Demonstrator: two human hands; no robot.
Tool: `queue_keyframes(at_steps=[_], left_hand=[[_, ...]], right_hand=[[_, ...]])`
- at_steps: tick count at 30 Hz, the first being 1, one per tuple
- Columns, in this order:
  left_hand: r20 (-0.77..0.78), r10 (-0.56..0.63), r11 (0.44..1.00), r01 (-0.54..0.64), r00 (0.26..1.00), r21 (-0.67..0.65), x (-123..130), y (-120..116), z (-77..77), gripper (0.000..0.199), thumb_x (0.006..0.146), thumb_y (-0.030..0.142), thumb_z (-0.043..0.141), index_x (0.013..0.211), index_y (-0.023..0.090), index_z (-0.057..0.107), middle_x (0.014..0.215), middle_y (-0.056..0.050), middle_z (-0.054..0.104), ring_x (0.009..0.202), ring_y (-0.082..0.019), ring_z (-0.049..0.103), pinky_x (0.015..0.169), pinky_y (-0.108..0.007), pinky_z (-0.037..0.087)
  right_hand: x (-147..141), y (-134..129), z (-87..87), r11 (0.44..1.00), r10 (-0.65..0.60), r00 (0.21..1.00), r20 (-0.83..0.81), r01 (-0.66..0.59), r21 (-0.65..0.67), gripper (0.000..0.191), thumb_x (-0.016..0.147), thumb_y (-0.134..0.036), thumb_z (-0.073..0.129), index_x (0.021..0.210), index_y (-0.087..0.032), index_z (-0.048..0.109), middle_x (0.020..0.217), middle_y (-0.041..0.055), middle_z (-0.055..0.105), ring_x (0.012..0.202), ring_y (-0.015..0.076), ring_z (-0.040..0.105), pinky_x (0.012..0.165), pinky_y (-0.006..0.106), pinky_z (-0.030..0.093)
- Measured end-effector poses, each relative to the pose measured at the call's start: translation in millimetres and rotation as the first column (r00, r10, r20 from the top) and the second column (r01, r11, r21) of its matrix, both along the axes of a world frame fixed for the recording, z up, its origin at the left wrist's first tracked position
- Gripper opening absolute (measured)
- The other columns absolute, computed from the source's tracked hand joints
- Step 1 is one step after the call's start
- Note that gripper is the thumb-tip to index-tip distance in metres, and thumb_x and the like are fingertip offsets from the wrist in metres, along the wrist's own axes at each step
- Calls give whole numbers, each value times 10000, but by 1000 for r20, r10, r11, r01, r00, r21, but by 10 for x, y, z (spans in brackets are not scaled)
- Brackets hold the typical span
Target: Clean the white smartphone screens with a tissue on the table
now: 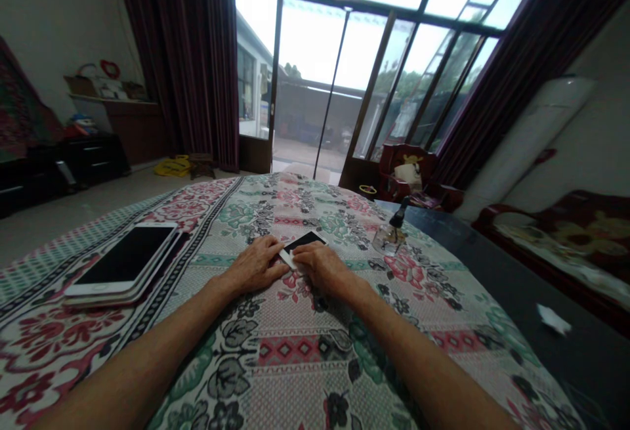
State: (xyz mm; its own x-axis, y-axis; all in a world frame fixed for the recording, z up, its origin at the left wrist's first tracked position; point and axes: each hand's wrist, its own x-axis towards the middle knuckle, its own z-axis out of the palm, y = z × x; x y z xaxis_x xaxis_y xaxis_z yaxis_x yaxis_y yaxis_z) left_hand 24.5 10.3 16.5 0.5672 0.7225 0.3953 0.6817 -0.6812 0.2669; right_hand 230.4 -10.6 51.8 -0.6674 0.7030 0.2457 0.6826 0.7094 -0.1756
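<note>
A white smartphone (pixel 306 239) with a black screen lies on the patterned tablecloth (pixel 295 364), partly covered by both hands. My left hand (pixel 258 264) grips its left edge with bent fingers, the thumb resting near the lower corner. Over the lower right part of the phone, my right hand (pixel 322 267) has its fingers pressed together and pointing down. Something white shows beside those fingertips; I cannot tell whether it is the phone's border or a small wipe. To the left lies a stack of phones (pixel 123 259), the top one white with a dark screen.
A clear glass bottle (pixel 388 239) with a black top stands right of the hands. A crumpled white tissue (pixel 554 318) lies on the dark surface (pixel 497 279) at the right. Beyond are a wooden armchair (pixel 408 174), sliding glass doors and dark curtains (pixel 189 56).
</note>
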Motion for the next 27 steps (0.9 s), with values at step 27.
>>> queue_keyframes(at_steps=[27], left_hand=[[-41, 29, 999, -29, 999, 18, 25, -12, -15, 352, 838, 382, 546, 1121, 177, 594, 1118, -113, 569, 1047, -266, 535, 954, -402, 437]], right_hand=[[-16, -24, 4, 999, 29, 999, 41, -30, 20, 214, 880, -81, 528, 908, -177, 718, 1056, 70, 698, 979, 172, 588, 861, 262, 402]])
